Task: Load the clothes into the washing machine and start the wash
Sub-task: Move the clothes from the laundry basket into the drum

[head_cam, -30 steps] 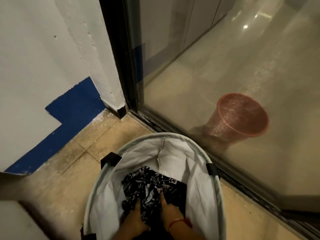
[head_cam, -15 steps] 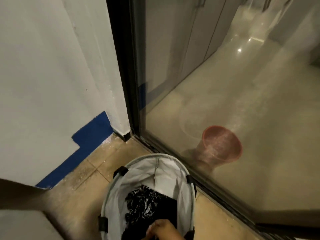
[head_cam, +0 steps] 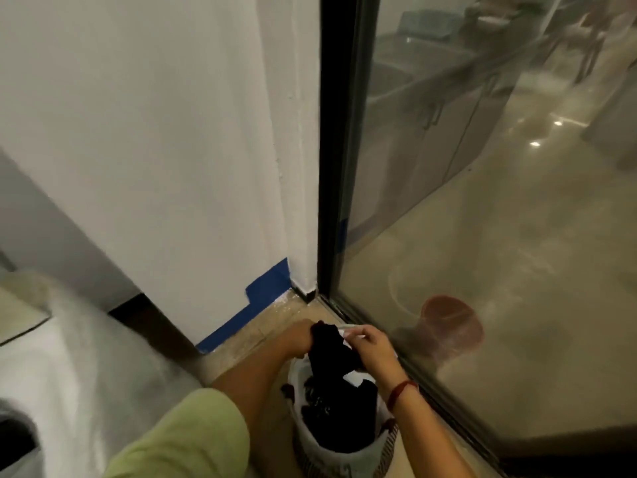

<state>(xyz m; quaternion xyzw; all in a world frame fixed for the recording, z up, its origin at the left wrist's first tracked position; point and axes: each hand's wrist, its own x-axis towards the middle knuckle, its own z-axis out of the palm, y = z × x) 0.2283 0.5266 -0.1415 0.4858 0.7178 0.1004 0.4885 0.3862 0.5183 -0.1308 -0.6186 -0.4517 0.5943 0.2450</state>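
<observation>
A dark piece of clothing [head_cam: 331, 350] hangs in the air just above the laundry basket [head_cam: 344, 453]. The basket sits on the floor beside the glass door [head_cam: 482, 236]. More dark clothes [head_cam: 339, 412] lie inside the basket.

The left hand [head_cam: 296, 339] is closed on the top corner of the cloth. The right hand [head_cam: 370, 345] pinches the other side, with something small and white at its fingertips. The two hands are a little apart, with the cloth stretched between them.

This looks like the step of taking clothes out of the basket. Nothing seems to be in the wash yet.

A white machine top [head_cam: 69, 374] shows at the left, and it is probably the washing machine. It is blurry, so I cannot tell if its lid is open.

Next, the cloth needs to swing over to the left and drop into the machine. The hanging end should lift clear of the basket rim first.

A pink bucket [head_cam: 451, 326] stands behind the glass.
</observation>
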